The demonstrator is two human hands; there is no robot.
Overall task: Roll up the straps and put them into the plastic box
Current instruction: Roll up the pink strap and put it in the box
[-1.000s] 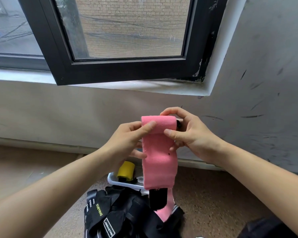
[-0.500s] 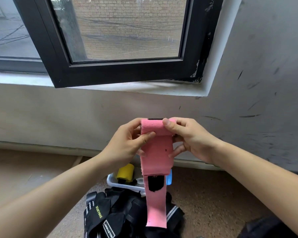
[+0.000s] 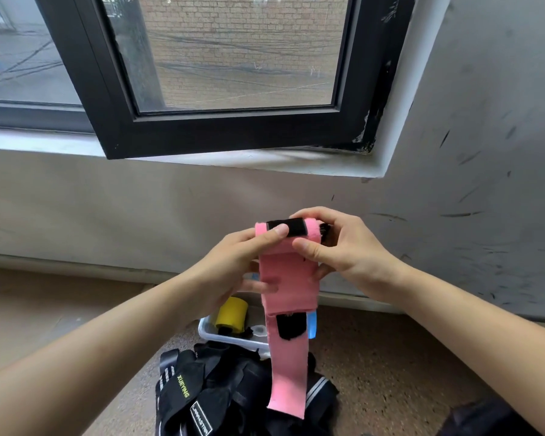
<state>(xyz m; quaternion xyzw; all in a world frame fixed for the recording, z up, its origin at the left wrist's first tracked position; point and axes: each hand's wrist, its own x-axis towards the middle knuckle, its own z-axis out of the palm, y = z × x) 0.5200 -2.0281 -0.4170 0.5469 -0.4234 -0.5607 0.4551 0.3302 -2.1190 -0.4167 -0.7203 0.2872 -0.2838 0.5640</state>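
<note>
Left grip point(image 3: 233, 269) and right grip point(image 3: 343, 250) clasp pink strap point(image 3: 296, 294) (black patch point(image 3: 293, 228) now on top).

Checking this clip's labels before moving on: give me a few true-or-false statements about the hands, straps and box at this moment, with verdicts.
1. The left hand and the right hand both grip the pink strap. True.
2. The pink strap is rolled up completely. False: only its top is rolled between the hands, and a long tail hangs down below them.
3. A yellow roll sits in the plastic box. True.
4. The black straps are packed inside the plastic box. False: they lie in a pile on the floor, on the near side of the box.
</note>
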